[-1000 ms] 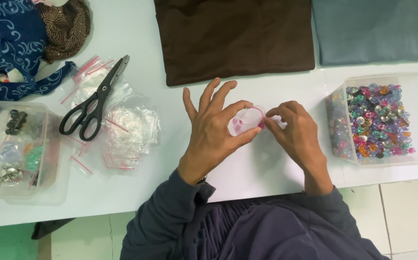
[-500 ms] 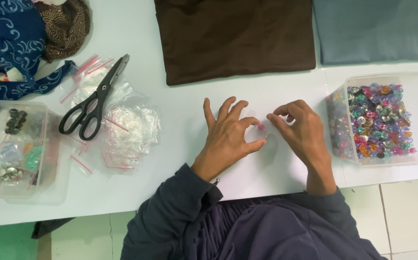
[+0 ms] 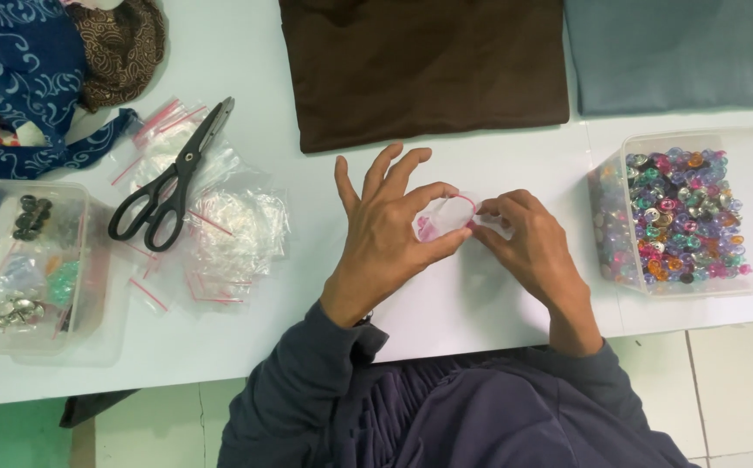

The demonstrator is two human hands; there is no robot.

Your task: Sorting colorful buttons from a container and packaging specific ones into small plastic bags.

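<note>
My left hand [image 3: 389, 225] and my right hand [image 3: 528, 247] meet over the white table [image 3: 480, 303], both pinching a small clear zip bag [image 3: 441, 217] with a red seal strip. Small pink pieces show inside the bag. My left thumb and forefinger grip its left side while the other fingers spread upward. The fingertips of my right hand pinch the bag's right edge.
A clear tub [image 3: 688, 212] of several colourful beads stands at the right. Black scissors [image 3: 168, 178] lie on a pile of small zip bags [image 3: 220, 230] at the left, beside a clear box [image 3: 25, 269] of metal bits. Brown cloth [image 3: 420, 65], grey-blue cloth [image 3: 680, 52] and patterned fabrics [image 3: 38, 69] lie at the back.
My left hand lowered onto the table half a second ago, then lifted again with fingers spread. The small bag is back in view between both hands.
</note>
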